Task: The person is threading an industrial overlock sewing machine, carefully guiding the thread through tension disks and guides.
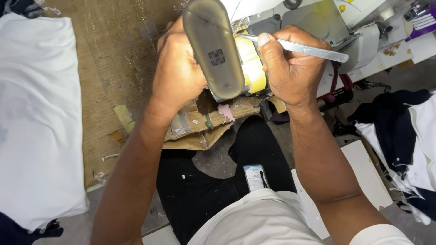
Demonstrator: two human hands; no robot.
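Note:
My left hand (177, 68) grips the left side of a grey oblong machine cover (214, 47) that swings out from a sewing machine (313, 20). Yellow tape-wrapped parts (252, 66) show behind the cover. My right hand (288, 68) holds metal tweezers (309, 49), their tip pointing left toward the cover's top edge. Both hands sit close together at the machine's front.
A stack of white fabric (36, 113) lies on the worn wooden table (113, 54) at the left. Taped cardboard (209, 120) hangs off the table edge. A phone (255, 177) rests on my lap. Dark and white garments (404, 140) are heaped at the right.

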